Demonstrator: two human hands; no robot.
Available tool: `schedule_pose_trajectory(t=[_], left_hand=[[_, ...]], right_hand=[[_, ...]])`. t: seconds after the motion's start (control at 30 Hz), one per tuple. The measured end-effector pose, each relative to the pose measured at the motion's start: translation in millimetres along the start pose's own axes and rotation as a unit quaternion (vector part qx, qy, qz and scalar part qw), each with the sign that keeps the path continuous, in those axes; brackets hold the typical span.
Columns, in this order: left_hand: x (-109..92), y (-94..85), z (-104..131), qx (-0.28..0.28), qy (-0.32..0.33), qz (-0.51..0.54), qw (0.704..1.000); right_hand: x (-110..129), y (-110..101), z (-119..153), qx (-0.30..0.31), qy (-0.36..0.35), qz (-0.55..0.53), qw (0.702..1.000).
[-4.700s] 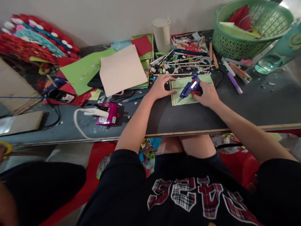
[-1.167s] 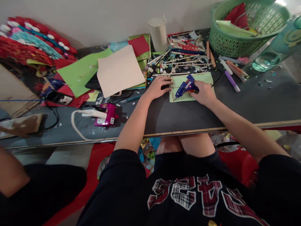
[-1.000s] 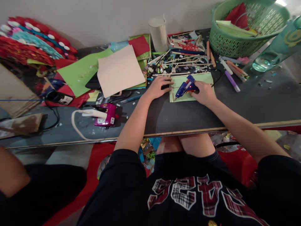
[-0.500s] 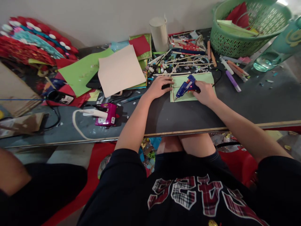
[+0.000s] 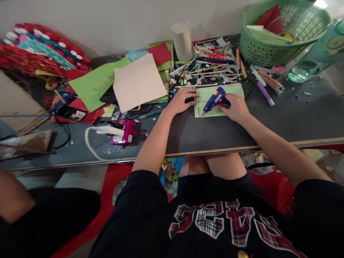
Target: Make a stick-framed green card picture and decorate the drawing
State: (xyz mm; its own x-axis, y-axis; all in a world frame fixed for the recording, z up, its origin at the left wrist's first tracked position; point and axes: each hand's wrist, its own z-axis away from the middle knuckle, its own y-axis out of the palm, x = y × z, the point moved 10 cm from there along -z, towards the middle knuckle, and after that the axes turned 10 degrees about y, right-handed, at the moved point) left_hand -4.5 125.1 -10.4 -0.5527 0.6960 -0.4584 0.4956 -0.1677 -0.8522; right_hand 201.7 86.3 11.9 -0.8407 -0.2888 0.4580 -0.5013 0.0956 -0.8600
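Observation:
My right hand (image 5: 236,108) is closed around the handle of a blue hot glue gun (image 5: 214,100). A small red light glows on the gun's side. Its nozzle points down and left, close to the lower left corner of a light green card (image 5: 233,94). Thin sticks lie along the card's left and top edges, and another crosses it, partly behind the gun. My left hand (image 5: 183,101) rests at the card's left edge, fingertips and thumb apart and touching the edge stick (image 5: 198,109). Whether the nozzle touches the card I cannot tell.
Behind the card lie loose sticks and pebbles (image 5: 185,77), near a pale cylinder (image 5: 182,42). A green basket (image 5: 268,53), bottle (image 5: 301,68) and purple marker (image 5: 266,94) are at right. Left are paper sheets (image 5: 139,84) and a pink power adapter (image 5: 123,132). Another person's knee (image 5: 64,204) shows lower left.
The glue gun's nozzle has shifted slightly right, away from the stick on the card's left edge. My left hand stays at that edge. The whole view has shifted a little.

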Motion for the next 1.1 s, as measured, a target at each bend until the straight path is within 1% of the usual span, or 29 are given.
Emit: schedule_pose_trajectory(t=[0.1, 0.17, 0.27, 0.37, 0.43, 0.5, 0.57, 0.63, 0.8, 0.9, 1.1], left_hand=[[2.5, 0.6, -0.5, -0.018, 0.022, -0.006, 1.000], [3.8, 0.8, -0.6, -0.031, 0.037, -0.010, 0.999], [5.1, 0.7, -0.3, -0.046, 0.049, -0.012, 0.998], [5.7, 0.6, 0.1, -0.048, 0.048, -0.016, 0.998], [5.3, 0.3, 0.3, -0.046, 0.047, -0.017, 0.998], [4.9, -0.5, 0.9, -0.046, 0.046, -0.017, 0.998], [4.4, -1.3, 1.7, -0.047, 0.045, -0.017, 0.998], [3.7, -2.2, 2.6, -0.050, 0.046, -0.018, 0.998], [5.0, -1.7, 4.8, -0.040, 0.034, -0.021, 0.998], [5.8, -2.0, 5.8, -0.038, 0.028, -0.025, 0.999], [4.4, -3.0, 6.0, -0.042, 0.026, -0.030, 0.998]], right_hand=[[-12.9, -7.9, 2.6, -0.011, 0.018, 0.026, 0.999], [-29.4, -18.6, 6.5, -0.027, 0.039, 0.050, 0.998], [-64.3, -41.7, 16.8, -0.049, 0.083, 0.084, 0.992], [-97.0, -68.3, 28.7, -0.065, 0.108, 0.107, 0.986], [-115.0, -82.1, 34.1, -0.062, 0.124, 0.128, 0.982], [-126.8, -92.4, 36.4, -0.059, 0.134, 0.133, 0.980], [-133.4, -98.4, 35.8, -0.058, 0.140, 0.134, 0.979], [-136.7, -100.1, 33.3, -0.052, 0.150, 0.140, 0.977], [-138.6, -96.6, 27.9, -0.026, 0.169, 0.161, 0.972], [-138.7, -97.8, 26.9, -0.027, 0.166, 0.159, 0.973], [-147.0, -96.0, 24.1, -0.018, 0.169, 0.171, 0.971]])
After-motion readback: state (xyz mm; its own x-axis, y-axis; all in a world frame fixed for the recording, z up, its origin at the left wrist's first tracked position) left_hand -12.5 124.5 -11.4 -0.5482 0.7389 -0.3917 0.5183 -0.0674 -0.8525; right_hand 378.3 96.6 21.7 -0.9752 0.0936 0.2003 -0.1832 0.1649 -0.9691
